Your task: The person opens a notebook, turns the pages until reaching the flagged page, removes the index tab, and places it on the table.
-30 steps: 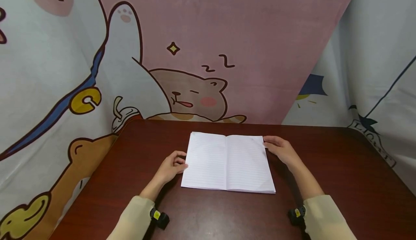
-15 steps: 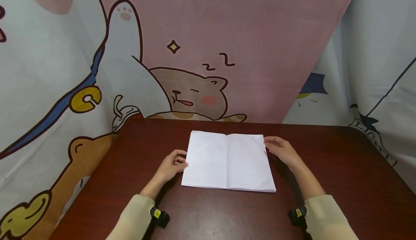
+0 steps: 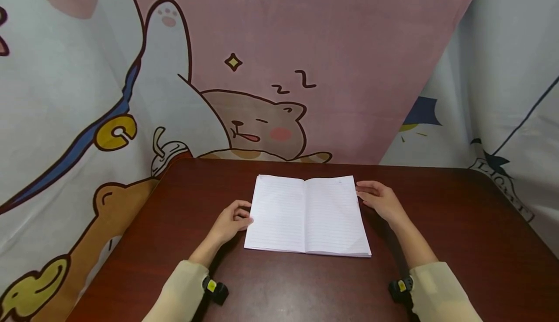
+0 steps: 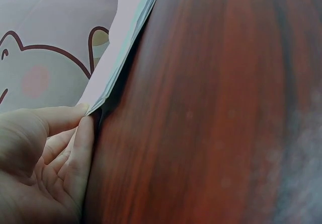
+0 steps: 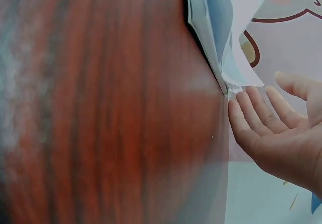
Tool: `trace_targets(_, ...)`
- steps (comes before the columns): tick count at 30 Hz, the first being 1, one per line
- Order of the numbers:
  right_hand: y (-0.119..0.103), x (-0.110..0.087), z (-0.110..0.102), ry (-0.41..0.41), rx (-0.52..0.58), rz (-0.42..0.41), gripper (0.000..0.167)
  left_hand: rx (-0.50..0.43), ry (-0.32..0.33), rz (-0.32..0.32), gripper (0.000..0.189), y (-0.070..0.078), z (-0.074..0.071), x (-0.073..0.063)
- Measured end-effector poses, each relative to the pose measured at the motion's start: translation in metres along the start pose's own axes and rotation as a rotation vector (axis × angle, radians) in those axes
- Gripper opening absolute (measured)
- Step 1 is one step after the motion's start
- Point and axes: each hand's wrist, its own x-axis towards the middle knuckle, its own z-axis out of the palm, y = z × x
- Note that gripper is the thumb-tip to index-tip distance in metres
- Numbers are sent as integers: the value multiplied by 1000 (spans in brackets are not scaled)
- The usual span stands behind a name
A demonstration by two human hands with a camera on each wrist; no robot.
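An open lined notebook point(image 3: 304, 215) lies spread on the table, both visible pages bare of writing apart from faint marks at the right page's top corner. My left hand point(image 4: 50, 148) pinches its left edge between thumb and fingers. At the upper right corner my right hand point(image 5: 282, 128) is held with fingers extended and the thumb apart from them. In the right wrist view a right page point(image 5: 244, 58) stands lifted and curved off the stack, its corner close to my fingertips. Whether those fingertips touch the paper I cannot tell.
The dark reddish wooden table point(image 3: 271, 288) extends around the notebook on every side. Behind it hangs a pink and white cloth point(image 3: 358, 70) printed with cartoon animals. A small black camera point(image 3: 216, 290) is strapped to each wrist.
The right page's top corner has risen away from the stack. My right hand has shifted very slightly to the right, while the left hand keeps its pinch on the notebook.
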Motion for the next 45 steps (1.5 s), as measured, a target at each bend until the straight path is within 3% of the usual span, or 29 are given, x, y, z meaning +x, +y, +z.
trace_targets(10, 2, 1, 0, -24, 27, 38, 50, -1, -2, 9, 38, 1, 0, -1)
trace_targets(18, -2, 1, 2, -41, -25, 118, 40, 0, 18, -1, 38, 1, 1, 0)
trace_targets(28, -4, 0, 5, -19, -26, 140, 35, -8, 16, 11, 38, 3, 1, -3)
trace_targets(37, -3, 1, 5, 23, -7, 88, 33, -9, 13, 7, 38, 3, 1, -2)
trace_targets(45, -4, 0, 8, 74, -137, 62, 30, -16, 21, 7, 39, 2, 1, -1)
